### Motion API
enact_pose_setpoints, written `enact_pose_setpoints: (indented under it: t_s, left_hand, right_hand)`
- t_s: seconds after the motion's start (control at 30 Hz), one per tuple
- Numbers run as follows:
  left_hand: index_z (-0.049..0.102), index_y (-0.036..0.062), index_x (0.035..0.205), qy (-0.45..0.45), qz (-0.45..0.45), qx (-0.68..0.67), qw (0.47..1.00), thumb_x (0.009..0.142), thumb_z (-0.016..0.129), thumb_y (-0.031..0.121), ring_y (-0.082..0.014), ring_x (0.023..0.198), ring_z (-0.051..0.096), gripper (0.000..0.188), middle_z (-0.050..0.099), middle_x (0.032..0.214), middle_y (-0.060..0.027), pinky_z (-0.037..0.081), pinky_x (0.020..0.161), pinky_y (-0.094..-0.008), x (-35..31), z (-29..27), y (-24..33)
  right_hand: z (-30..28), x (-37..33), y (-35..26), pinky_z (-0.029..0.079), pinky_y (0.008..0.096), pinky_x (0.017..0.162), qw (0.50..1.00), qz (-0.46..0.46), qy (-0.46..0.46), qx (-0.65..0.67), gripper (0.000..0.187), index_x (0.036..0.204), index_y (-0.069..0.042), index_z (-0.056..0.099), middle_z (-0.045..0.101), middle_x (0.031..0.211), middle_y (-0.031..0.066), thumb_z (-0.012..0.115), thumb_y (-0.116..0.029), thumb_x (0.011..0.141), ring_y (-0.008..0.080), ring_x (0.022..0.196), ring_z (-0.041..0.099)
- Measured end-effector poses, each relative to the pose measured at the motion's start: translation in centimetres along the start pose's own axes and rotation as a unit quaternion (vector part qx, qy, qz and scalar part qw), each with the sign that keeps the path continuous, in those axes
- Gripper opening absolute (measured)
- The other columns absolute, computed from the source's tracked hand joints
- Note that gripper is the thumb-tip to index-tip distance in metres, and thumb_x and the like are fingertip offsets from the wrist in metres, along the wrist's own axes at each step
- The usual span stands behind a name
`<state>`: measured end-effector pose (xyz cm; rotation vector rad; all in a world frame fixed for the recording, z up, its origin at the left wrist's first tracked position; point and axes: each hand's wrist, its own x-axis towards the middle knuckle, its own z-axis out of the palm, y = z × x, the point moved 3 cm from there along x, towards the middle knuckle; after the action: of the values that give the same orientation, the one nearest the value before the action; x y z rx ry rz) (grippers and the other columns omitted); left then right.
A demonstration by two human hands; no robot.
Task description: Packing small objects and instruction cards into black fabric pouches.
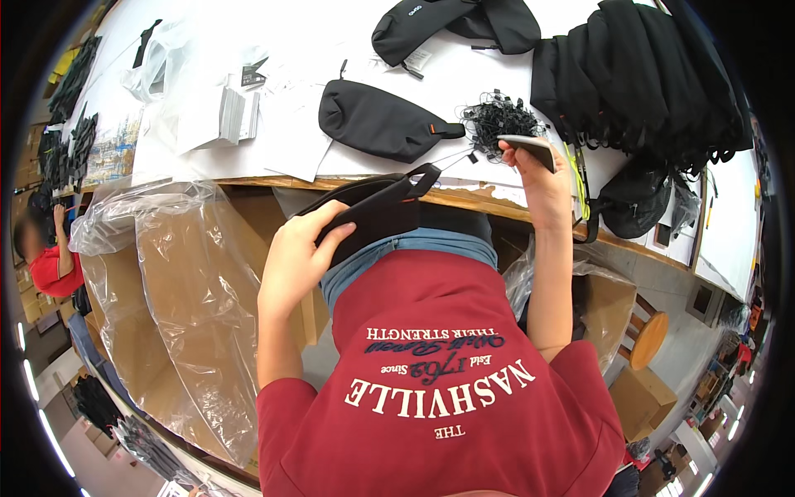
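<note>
- Just off the near edge of the counter [302, 62], before the person's waist: black pouch [377, 211], held tilted, loop end up and to the right.
- Left hand [300, 253]: fingers clamped on the pouch's left end, thumb on the near face.
- Right hand [544, 178]: flat piece [537, 151] pinched between thumb and fingers, pale on top, dark below. Exact kind: can't tell. Held above the counter's near edge, well apart from the pouch.
- Thin string [454, 160] runs from near the pouch's loop to a small black tag.
- Heap of black strings [495, 114], just beyond the right hand.
- Black bag [377, 120] lying flat left of the heap, orange tab at its right end.
- Far side: more black bags [509, 25]; right, a packed row of dark bags [633, 70].
- Left: stack of cards [219, 120].
- Below left: carton [186, 282] under clear plastic.
- Far left: co-worker [56, 269], red top.
</note>
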<state>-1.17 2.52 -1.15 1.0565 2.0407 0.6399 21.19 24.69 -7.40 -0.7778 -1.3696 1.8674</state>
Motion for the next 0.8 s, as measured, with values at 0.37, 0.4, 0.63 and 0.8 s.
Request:
enact_pose_setpoints:
  t_s: [0.37, 0.4, 0.63, 0.8]
  left_hand:
    - [0.062, 0.0044, 0.101, 0.034, 0.105, 0.095, 0.989, 0.084, 0.062, 0.016, -0.0347, 0.081, 0.060, 0.020, 0.066, 0.089, -0.0144, 0.047, 0.074, -0.0380, -0.1, 1.1, 0.5]
    - [0.061, 0.0051, 0.099, 0.011, 0.122, 0.113, 0.986, 0.085, 0.061, 0.015, -0.0338, 0.081, 0.060, 0.018, 0.065, 0.087, -0.0132, 0.047, 0.073, -0.0388, 0.0, 1.4, 0.6]
    - [0.059, 0.0056, 0.094, 0.033, 0.176, 0.225, 0.958, 0.085, 0.061, 0.015, -0.0308, 0.076, 0.059, 0.013, 0.061, 0.077, -0.0117, 0.045, 0.071, -0.0399, 0.8, 2.1, 1.0]
    - [0.058, 0.0059, 0.092, 0.030, 0.201, 0.272, 0.941, 0.085, 0.060, 0.013, -0.0297, 0.073, 0.058, 0.010, 0.059, 0.074, -0.0110, 0.044, 0.070, -0.0396, 1.4, 2.5, 1.4]
  right_hand:
    - [-2.8, 0.0, 0.1, 0.050, 0.0286, 0.079, 0.996, -0.009, 0.071, 0.051, 0.016, 0.099, -0.003, 0.064, 0.069, 0.090, 0.0085, 0.070, -0.009, 0.085, 0.0139, 0.082, 0.065]
    - [-2.3, 0.2, 0.1, 0.050, 0.0286, 0.079, 0.993, -0.017, 0.074, 0.086, 0.017, 0.101, -0.003, 0.064, 0.069, 0.093, 0.0075, 0.069, -0.010, 0.086, 0.0135, 0.086, 0.064]
    - [1.6, 0.0, -1.7, 0.046, 0.0258, 0.079, 0.954, -0.102, 0.039, -0.278, 0.022, 0.103, -0.001, 0.061, 0.067, 0.090, 0.0059, 0.068, -0.008, 0.084, 0.0146, 0.084, 0.061]
    - [3.4, 0.0, -3.2, 0.045, 0.0323, 0.080, 0.897, -0.190, -0.040, -0.397, 0.027, 0.104, -0.007, 0.068, 0.067, 0.088, 0.0067, 0.070, -0.006, 0.077, 0.0226, 0.084, 0.060]
